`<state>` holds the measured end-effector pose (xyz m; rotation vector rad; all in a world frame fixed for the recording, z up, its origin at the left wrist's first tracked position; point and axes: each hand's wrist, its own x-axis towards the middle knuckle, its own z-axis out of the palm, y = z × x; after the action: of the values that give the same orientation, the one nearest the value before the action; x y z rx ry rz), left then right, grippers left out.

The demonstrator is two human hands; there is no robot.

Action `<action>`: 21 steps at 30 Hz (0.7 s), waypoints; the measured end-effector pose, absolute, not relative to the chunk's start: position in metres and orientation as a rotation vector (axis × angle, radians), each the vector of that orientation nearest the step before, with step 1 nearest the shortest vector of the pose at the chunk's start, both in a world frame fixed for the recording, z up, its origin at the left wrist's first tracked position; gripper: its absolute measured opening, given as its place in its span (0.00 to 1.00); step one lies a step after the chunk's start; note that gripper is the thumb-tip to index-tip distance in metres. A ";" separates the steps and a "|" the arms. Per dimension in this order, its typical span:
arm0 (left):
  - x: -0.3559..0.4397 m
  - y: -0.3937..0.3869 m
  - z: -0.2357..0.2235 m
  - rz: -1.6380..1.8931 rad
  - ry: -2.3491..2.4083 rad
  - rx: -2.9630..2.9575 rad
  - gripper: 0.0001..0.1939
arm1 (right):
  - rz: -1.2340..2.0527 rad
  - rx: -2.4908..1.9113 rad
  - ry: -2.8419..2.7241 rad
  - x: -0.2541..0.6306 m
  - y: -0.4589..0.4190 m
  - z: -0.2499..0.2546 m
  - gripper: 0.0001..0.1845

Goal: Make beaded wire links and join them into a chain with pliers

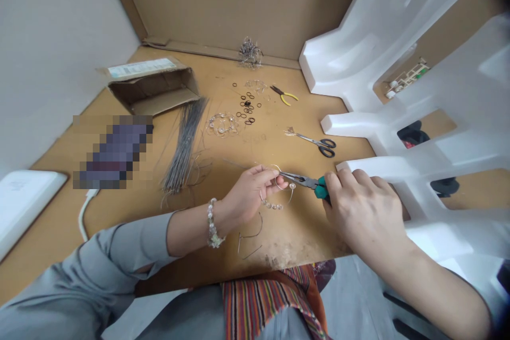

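Note:
My left hand (250,191) is closed in a pinch on a thin wire ring (283,199) strung with clear beads, held just above the brown cardboard surface (131,207). My right hand (364,210) is wrapped round the green handles of a pair of needle-nose pliers (305,181), whose jaws meet the wire beside my left fingertips. A beaded bracelet (212,223) is on my left wrist. Two bent wire pieces (251,239) lie just below the hands.
A bundle of straight wires (184,143), a finished beaded piece (222,123), small black rings (246,109), yellow-handled pliers (283,95) and scissors (319,143) lie further back. An open cardboard box (153,85) sits back left. White foam packing (418,90) crowds the right side.

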<state>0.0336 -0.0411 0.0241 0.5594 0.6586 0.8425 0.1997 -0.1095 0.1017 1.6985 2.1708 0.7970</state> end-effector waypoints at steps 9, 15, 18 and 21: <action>0.034 -0.039 0.025 0.852 0.661 0.556 0.07 | 0.750 1.715 2.213 0.204 -0.103 0.091 0.04; 0.034 -0.037 0.021 0.855 0.681 0.568 0.06 | 0.613 1.795 2.225 0.209 -0.096 0.090 0.04; 0.032 -0.032 0.017 0.879 0.698 0.585 0.06 | 0.474 1.924 2.185 0.214 -0.092 0.085 0.06; 0.031 -0.026 0.013 0.914 0.708 0.600 0.07 | 0.374 2.088 2.104 0.223 -0.086 0.065 0.10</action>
<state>0.0315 -0.0263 0.0132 0.5999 0.7082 0.9138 0.2227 -0.0856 0.0652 2.0876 2.1039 0.3742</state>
